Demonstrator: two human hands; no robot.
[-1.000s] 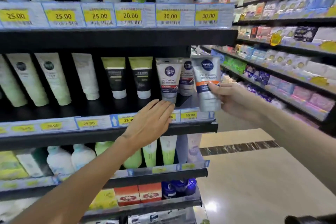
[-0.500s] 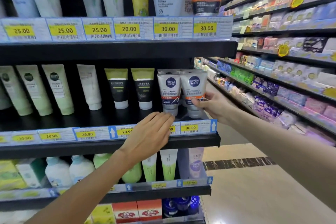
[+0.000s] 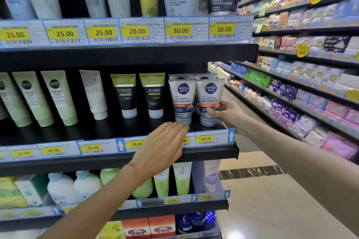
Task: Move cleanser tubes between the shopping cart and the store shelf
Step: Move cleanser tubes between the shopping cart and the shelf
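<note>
Right hand point(image 3: 227, 114) gripped Nivea Men tube point(image 3: 209, 101) mid-frame; left hand point(image 3: 163, 147) lay flat, empty, on shelf edge point(image 3: 213, 153). Best seated cap-down, label forward, beside its twin tube point(image 3: 182, 101).

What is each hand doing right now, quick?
Left hand: open and flat, resting on the shelf edge, holding nothing.
Right hand: closed around the right-hand Nivea tube, which stands on the shelf.

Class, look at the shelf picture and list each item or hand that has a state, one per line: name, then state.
Right Nivea tube: upright on the middle shelf, gripped.
Left Nivea tube: upright, untouched.
Right hand: closed around the right tube's lower part.
Left hand: open, flat, empty, over the price strip.
</note>
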